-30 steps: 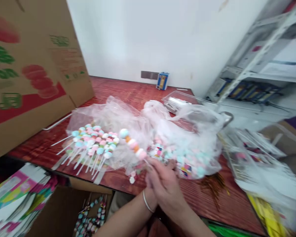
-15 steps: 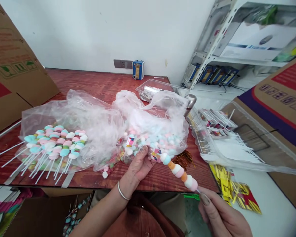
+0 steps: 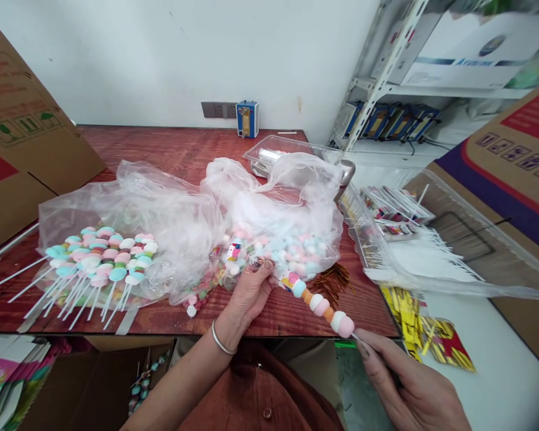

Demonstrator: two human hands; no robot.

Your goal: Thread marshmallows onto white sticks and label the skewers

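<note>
A marshmallow skewer [image 3: 326, 311], in pink, white, orange and pale blue, slants between my hands above the table's front edge. My right hand [image 3: 399, 377] pinches the lower end of its stick. At the upper end, beside a colourful printed label [image 3: 290, 279], my left hand [image 3: 254, 290] is closed on what looks like gathered clear wrapping. Fingers partly hide that spot. Just behind lies a clear bag of loose marshmallows [image 3: 291, 245]. Bronze twist ties [image 3: 330, 284] lie fanned out right of the label, close to the skewer.
Finished-looking marshmallow skewers [image 3: 103, 257] lie on another plastic bag [image 3: 161, 203] at left. A clear tray [image 3: 386, 269] of white sticks and printed cards stands at right, near yellow packaging [image 3: 408, 323]. Cardboard boxes [image 3: 27, 120] flank the table [image 3: 170, 140]. A shelf [image 3: 386, 90] rises back right.
My right hand and the skewer's lower end have shifted slightly up and left. My left hand keeps its pinch at the upper end. The camera view has moved a little.
</note>
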